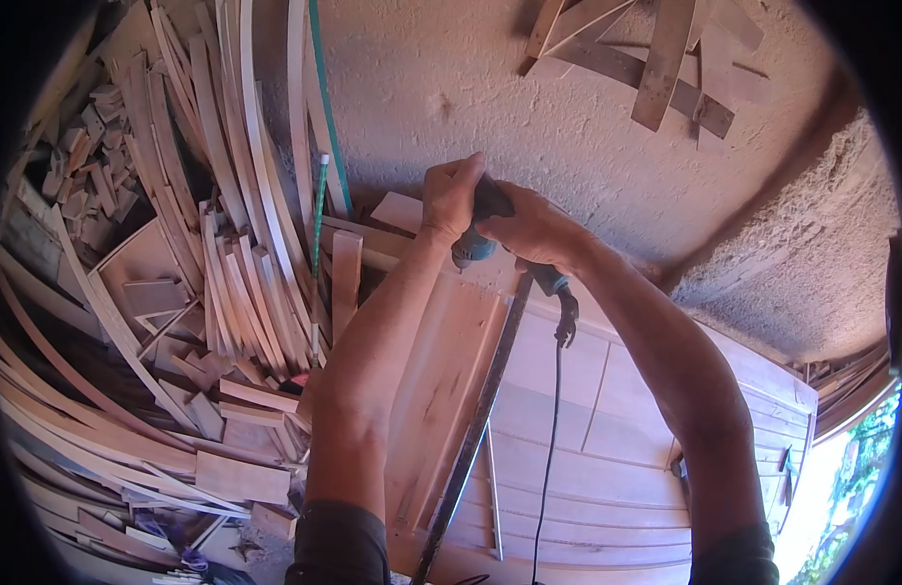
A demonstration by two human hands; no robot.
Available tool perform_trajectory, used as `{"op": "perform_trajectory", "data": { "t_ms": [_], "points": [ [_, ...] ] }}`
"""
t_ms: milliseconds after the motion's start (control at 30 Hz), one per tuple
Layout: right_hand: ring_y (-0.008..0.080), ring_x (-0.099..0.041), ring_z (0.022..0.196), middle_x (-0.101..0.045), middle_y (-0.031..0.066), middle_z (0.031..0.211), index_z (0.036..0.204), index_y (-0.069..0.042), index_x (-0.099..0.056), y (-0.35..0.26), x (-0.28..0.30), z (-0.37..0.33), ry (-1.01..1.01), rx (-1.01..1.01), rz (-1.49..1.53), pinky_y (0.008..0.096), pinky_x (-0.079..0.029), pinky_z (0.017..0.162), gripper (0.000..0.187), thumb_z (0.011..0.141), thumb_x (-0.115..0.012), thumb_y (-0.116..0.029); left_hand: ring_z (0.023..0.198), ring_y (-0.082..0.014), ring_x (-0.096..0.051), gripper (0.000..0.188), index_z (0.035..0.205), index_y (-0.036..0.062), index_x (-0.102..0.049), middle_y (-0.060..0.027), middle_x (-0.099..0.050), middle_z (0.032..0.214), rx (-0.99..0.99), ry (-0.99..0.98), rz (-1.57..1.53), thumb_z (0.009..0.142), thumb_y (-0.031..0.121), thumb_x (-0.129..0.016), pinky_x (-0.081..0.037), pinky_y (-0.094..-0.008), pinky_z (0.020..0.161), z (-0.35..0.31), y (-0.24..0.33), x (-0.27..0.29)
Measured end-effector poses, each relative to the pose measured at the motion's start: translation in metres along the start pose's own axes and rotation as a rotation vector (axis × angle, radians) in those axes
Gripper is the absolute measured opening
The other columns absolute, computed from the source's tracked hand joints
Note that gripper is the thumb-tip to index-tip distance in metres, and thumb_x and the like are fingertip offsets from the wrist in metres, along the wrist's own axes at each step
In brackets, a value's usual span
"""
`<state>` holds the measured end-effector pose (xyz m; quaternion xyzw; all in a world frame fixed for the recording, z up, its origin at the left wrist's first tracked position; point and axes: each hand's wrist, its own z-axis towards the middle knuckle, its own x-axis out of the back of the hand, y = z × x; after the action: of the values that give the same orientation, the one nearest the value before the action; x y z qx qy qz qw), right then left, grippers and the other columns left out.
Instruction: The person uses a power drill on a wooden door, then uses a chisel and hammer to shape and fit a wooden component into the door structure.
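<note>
Both my arms reach forward to a teal-and-black corded power tool (477,246), whose exact kind I cannot make out. My left hand (451,198) is closed around its left side, thumb pointing up. From the right, my right hand (537,230) wraps over its dark upper part. A black cord (554,429) leaves the tool below my right hand and hangs down to the lower edge. Under the tool stretches a brown wooden panel (441,390) with a raised frame. Whether the tool touches the wood is hidden.
Long wooden strips (251,146) and offcuts (95,180) crowd the left side. A pale panelled wooden door (588,487) lies at right, beside a dark straight edge (480,419). Flat wooden pieces (661,73) hang on the rough wall (422,78). A green striped stick (319,219) stands among the strips.
</note>
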<state>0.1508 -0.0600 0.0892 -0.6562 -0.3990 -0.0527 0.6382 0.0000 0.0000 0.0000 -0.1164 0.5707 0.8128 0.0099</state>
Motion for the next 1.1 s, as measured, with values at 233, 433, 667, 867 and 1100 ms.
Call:
{"op": "perform_trajectory", "data": {
  "t_ms": [233,433,667,867,1100],
  "points": [
    [0.0178,-0.060,0.083,-0.063,0.0116,0.096,0.135,-0.005,-0.052,-0.003,-0.005,-0.001,-0.031,-0.005,-0.044,0.0339,-0.053,0.064,0.057,0.082,-0.064,-0.023,0.064,-0.0079,-0.050,0.039,0.069,-0.0017,-0.066,0.0010,-0.059,0.063,0.012,-0.020,-0.043,0.093,0.029,-0.061,-0.042,-0.0307,0.059,-0.009,-0.002,0.005],
    [0.0235,-0.062,0.087,-0.066,0.0136,0.097,0.130,-0.002,-0.055,0.005,-0.005,0.013,0.011,0.049,-0.140,0.0382,-0.049,0.080,0.056,0.078,-0.068,-0.018,0.064,-0.0085,-0.052,0.040,0.072,-0.0026,-0.068,-0.0001,-0.062,0.065,-0.002,0.024,-0.036,0.093,0.030,-0.060,-0.044,-0.0308,0.060,-0.004,-0.005,0.005],
    [0.0249,-0.063,0.092,-0.066,0.0157,0.097,0.123,0.001,-0.058,-0.004,-0.007,0.015,-0.023,0.024,-0.152,0.0388,-0.048,0.082,0.050,0.077,-0.068,-0.017,0.065,-0.0094,-0.055,0.040,0.074,-0.0040,-0.070,-0.0023,-0.065,0.067,0.034,0.048,-0.063,0.093,0.030,-0.059,-0.046,-0.0310,0.062,-0.004,-0.011,0.011],
    [0.0253,-0.063,0.093,-0.066,0.0166,0.099,0.120,0.001,-0.058,0.004,-0.010,0.020,-0.002,0.029,-0.161,0.0392,-0.048,0.082,0.047,0.077,-0.067,-0.017,0.066,-0.0098,-0.056,0.039,0.075,-0.0029,-0.070,-0.0024,-0.065,0.067,0.042,0.048,-0.033,0.093,0.030,-0.059,-0.047,-0.0308,0.063,-0.002,-0.014,0.014],
    [0.0268,-0.063,0.093,-0.066,0.0164,0.098,0.120,0.000,-0.058,0.006,-0.010,0.018,-0.009,0.030,-0.162,0.0401,-0.048,0.083,0.047,0.078,-0.067,-0.017,0.066,-0.0096,-0.056,0.038,0.076,-0.0019,-0.070,-0.0020,-0.064,0.068,0.035,0.041,-0.059,0.093,0.029,-0.058,-0.047,-0.0300,0.063,-0.007,-0.015,0.012]
  ]
}}
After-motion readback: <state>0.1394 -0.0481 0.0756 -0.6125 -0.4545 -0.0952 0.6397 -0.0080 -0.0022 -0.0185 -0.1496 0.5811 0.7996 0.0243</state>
